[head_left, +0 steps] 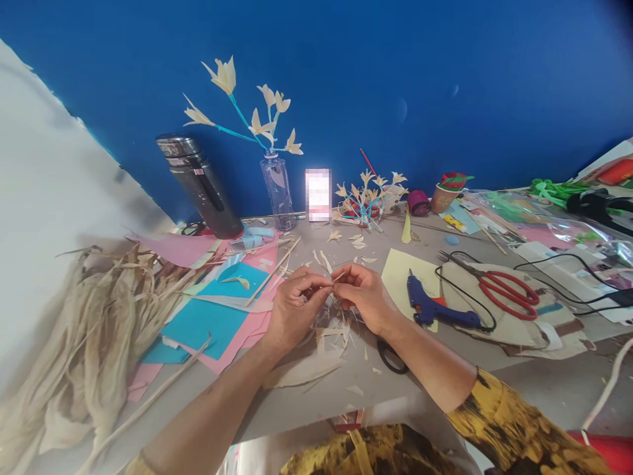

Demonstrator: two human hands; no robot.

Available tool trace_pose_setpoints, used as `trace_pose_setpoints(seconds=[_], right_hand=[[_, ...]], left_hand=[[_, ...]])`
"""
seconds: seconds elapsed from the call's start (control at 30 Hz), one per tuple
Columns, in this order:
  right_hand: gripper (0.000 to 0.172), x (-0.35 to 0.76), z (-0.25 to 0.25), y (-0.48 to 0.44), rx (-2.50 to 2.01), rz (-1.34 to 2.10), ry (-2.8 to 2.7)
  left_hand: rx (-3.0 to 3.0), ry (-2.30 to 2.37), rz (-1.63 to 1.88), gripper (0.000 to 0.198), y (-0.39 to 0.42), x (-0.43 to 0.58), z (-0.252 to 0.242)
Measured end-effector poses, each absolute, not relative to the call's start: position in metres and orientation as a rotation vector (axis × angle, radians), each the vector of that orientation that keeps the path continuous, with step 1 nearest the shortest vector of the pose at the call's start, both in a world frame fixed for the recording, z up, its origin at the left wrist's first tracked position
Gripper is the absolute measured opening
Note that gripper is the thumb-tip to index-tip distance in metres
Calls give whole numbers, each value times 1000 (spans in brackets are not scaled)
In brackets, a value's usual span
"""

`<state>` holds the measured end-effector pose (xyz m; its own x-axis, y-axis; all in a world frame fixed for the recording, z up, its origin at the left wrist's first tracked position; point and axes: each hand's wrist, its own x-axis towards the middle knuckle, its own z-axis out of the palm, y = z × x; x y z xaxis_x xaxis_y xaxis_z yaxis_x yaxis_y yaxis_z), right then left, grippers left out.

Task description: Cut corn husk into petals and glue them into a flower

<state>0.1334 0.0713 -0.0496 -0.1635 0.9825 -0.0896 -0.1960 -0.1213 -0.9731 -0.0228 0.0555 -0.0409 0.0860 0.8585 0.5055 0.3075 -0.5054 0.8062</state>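
Observation:
My left hand point(301, 305) and my right hand point(364, 297) meet at the middle of the table, fingertips nearly touching. Both pinch a small, thin pale strip point(339, 276) between thumb and forefinger; its exact shape is too small to tell. Below and around the hands lie pale dried husk scraps point(304, 371). The black handle of a pair of scissors point(392, 356) shows beside my right wrist. To the right, a blue glue gun point(422, 300) rests partly on a yellow sheet point(395, 267).
Blue and pink paper point(212, 323) and dried husks point(99, 343) cover the left. Behind stand a dark flask point(208, 191), a clear bottle point(277, 191) with husk flowers, and smaller flowers point(366, 198). Red-handled scissors point(509, 290) and a white power strip point(554, 274) lie right.

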Motion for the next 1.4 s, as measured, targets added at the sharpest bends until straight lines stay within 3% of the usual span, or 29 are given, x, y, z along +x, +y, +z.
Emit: trace_pose_setpoints(seconds=[0.4,0.83,1.4], right_hand=[[24,134,-44,71,-1017,1590,-1036],[24,133,-48,72,-1120,1480,-1145],[16,126,-52,72,-1090,1368,-1234]], left_hand=[[2325,1047,1440,17,61,-31,-49],[2369,1271,1307,19,57,-29,-49],[1455,1335,1063,5,62,-31,-36]])
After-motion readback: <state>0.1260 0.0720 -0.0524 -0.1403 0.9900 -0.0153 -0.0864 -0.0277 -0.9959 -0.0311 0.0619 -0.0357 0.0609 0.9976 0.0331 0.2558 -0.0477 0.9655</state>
